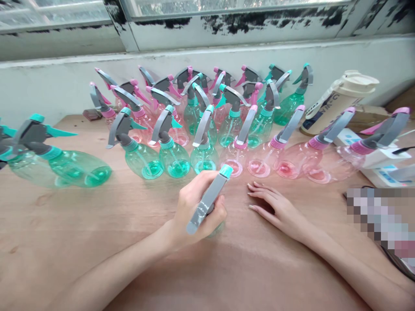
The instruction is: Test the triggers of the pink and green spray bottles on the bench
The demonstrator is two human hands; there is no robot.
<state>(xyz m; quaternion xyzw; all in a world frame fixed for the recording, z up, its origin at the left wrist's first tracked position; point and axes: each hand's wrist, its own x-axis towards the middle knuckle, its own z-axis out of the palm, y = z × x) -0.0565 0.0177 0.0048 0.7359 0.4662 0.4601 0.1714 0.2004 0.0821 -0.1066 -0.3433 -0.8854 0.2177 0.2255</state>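
Note:
My left hand (194,207) is wrapped round the neck of a green spray bottle (209,201) with a grey head and teal nozzle tip. Most of that bottle's body is hidden below the hand. To the right, my right hand (279,211) rests on the wooden table (139,259), fingers stretched out and holding nothing. Just beyond the hands stands a row of spray bottles: a green one (204,157) is beyond my left hand, and a pink one (259,162) is nearest my right fingertips.
Several more pink and green spray bottles (233,114) crowd toward the wall. Two green bottles (79,166) stand at the left. A cream tumbler (340,101), white power strips (382,160) and a pixelated patch are at the right. A window (227,8) is behind.

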